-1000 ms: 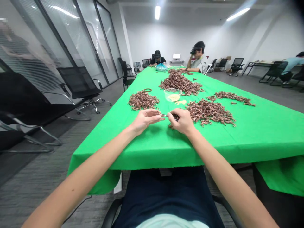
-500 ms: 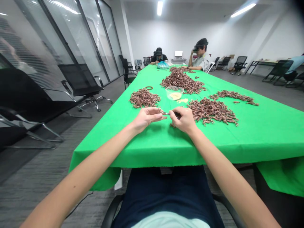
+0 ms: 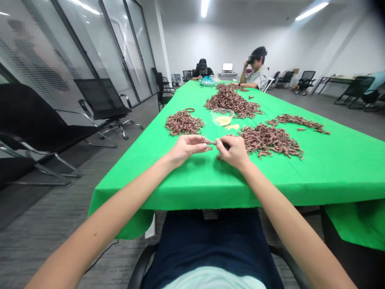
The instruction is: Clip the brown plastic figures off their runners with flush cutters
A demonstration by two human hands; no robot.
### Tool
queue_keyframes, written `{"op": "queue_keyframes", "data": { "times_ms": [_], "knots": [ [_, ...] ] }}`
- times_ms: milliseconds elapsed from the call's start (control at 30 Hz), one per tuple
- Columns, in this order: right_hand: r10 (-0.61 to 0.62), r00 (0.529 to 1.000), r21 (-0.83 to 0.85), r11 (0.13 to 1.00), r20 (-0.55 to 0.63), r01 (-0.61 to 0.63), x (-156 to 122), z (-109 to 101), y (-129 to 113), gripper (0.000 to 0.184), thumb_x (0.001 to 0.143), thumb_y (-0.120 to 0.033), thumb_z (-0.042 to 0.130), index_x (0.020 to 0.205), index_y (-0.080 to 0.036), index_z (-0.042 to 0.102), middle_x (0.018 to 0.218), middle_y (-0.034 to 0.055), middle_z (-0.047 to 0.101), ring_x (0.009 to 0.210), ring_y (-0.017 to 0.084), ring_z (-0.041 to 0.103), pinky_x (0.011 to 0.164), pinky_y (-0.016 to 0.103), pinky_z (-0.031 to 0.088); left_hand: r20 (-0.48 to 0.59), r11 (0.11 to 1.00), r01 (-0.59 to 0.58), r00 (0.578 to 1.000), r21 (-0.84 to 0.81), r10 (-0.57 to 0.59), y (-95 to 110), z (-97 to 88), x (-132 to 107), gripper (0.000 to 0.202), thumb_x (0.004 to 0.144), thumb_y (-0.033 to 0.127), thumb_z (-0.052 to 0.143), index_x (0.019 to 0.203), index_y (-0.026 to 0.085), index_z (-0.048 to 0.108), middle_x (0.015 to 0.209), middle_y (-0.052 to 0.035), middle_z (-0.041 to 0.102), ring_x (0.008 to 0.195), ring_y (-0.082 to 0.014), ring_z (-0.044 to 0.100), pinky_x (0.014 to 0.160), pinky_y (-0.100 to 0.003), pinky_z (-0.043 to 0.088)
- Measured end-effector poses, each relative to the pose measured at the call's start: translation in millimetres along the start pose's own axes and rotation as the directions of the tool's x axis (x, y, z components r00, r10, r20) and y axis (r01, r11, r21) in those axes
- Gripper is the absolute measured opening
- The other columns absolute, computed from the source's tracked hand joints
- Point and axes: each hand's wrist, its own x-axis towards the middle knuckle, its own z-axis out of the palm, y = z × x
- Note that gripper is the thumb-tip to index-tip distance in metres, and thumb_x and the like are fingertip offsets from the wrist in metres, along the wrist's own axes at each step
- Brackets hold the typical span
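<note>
Above the near part of the green-covered table (image 3: 168,176), my two hands meet almost tip to tip. My left hand (image 3: 187,151) pinches a small brownish piece (image 3: 205,140) between thumb and fingers. Closed round a slim tool with a dark handle, my right hand (image 3: 234,151) points its thin metal tip (image 3: 213,143) at that piece. The tool's exact kind is hidden by the fingers. Beyond the left hand lies a pile of small reddish-brown, twisted pieces (image 3: 184,123). A larger pile (image 3: 270,140) lies right of my right hand, with a few bits under it.
A clear plastic tub (image 3: 214,119) with pale yellow bits stands ahead, and yellow crumbs (image 3: 232,127) lie beside it. Farther back are a big brown heap (image 3: 231,103), a brown ring (image 3: 189,110) and a blue bag (image 3: 207,81). Two people sit at the far end.
The view has shifted very slightly. Both hands keep nearly the same pose, with the tool tip still at the small piece.
</note>
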Motion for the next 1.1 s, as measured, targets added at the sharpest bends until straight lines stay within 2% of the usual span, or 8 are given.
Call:
{"op": "queue_keyframes", "data": {
  "times_ms": [367,567,700,767,867,967,1100],
  "knots": [
    [0.041,0.998,0.035,0.999,0.043,-0.042,1.1,-1.3,-4.8,0.047,0.094,-0.04,0.048,0.052,-0.019,0.047,0.047,-0.0028,0.042,0.045,0.009,0.034,0.053,0.028,0.025,0.014,0.999,-0.008,1.0,0.053,0.007,-0.2,-0.5,0.3,0.035,0.072,0.03,0.087,0.099,0.012,0.076,0.107,-0.0136,0.077,0.093,-0.0258,0.076,0.095,-0.042,0.056],
    [0.13,0.984,0.094,0.985,0.12,-0.142,-0.2,0.0,-3.5,0.055,0.098,-0.045,0.042,0.054,-0.018,0.06,0.041,-0.0016,0.048,0.038,0.009,0.042,0.047,0.026,0.028,0.02,0.989,-0.058,0.998,0.136,0.056,1.7,-1.6,-0.3,0.035,0.072,0.029,0.087,0.101,0.012,0.076,0.109,-0.0143,0.076,0.096,-0.0268,0.075,0.085,-0.036,0.06],
    [0.155,0.97,0.113,0.978,0.186,-0.177,-0.9,0.2,0.0,0.062,0.1,-0.05,0.037,0.056,-0.017,0.065,0.039,-0.001,0.052,0.035,0.01,0.046,0.044,0.024,0.031,0.01,0.983,-0.072,0.997,0.167,0.072,3.2,-1.8,0.1,0.039,0.069,0.03,0.088,0.101,0.011,0.076,0.107,-0.0142,0.076,0.095,-0.0285,0.075,0.08,-0.036,0.061],
    [0.149,0.974,0.097,0.981,0.169,-0.167,-0.5,-0.4,1.3,0.061,0.101,-0.051,0.037,0.058,-0.017,0.065,0.04,-0.0011,0.052,0.036,0.01,0.046,0.044,0.024,0.032,0.003,0.984,-0.066,0.998,0.167,0.066,3.2,-2.3,0.6,0.037,0.071,0.03,0.087,0.101,0.011,0.075,0.105,-0.0139,0.077,0.094,-0.0275,0.075,0.08,-0.036,0.061],
    [0.112,0.991,0.033,0.993,0.074,-0.114,-0.2,-1.9,1.8,0.053,0.099,-0.048,0.041,0.063,-0.017,0.064,0.05,0.0003,0.056,0.046,0.011,0.049,0.05,0.026,0.034,-0.016,0.989,-0.049,0.999,0.14,0.051,2.7,-4.1,1.2,0.034,0.074,0.031,0.085,0.1,0.012,0.074,0.106,-0.0135,0.076,0.088,-0.0239,0.076,0.082,-0.036,0.06],
    [0.035,0.999,-0.06,0.998,-0.023,-0.037,-1.5,-2.4,0.8,0.038,0.096,-0.043,0.048,0.073,-0.017,0.065,0.066,0.0038,0.062,0.06,0.015,0.054,0.061,0.028,0.039,-0.023,0.995,-0.014,1.0,0.097,0.016,3.1,-5.5,0.8,0.032,0.075,0.032,0.083,0.099,0.012,0.074,0.109,-0.0141,0.076,0.086,-0.0217,0.076,0.084,-0.035,0.06],
    [-0.064,0.995,-0.177,0.983,-0.07,0.051,-4.4,-1.2,-1.4,0.027,0.095,-0.038,0.049,0.084,-0.018,0.064,0.078,0.0068,0.063,0.072,0.018,0.056,0.069,0.031,0.042,-0.007,0.998,0.041,0.999,0.057,-0.041,6.6,-3.7,-1.5,0.03,0.077,0.031,0.082,0.1,0.012,0.074,0.113,-0.0148,0.075,0.084,-0.02,0.075,0.083,-0.034,0.06]
  ]
}}
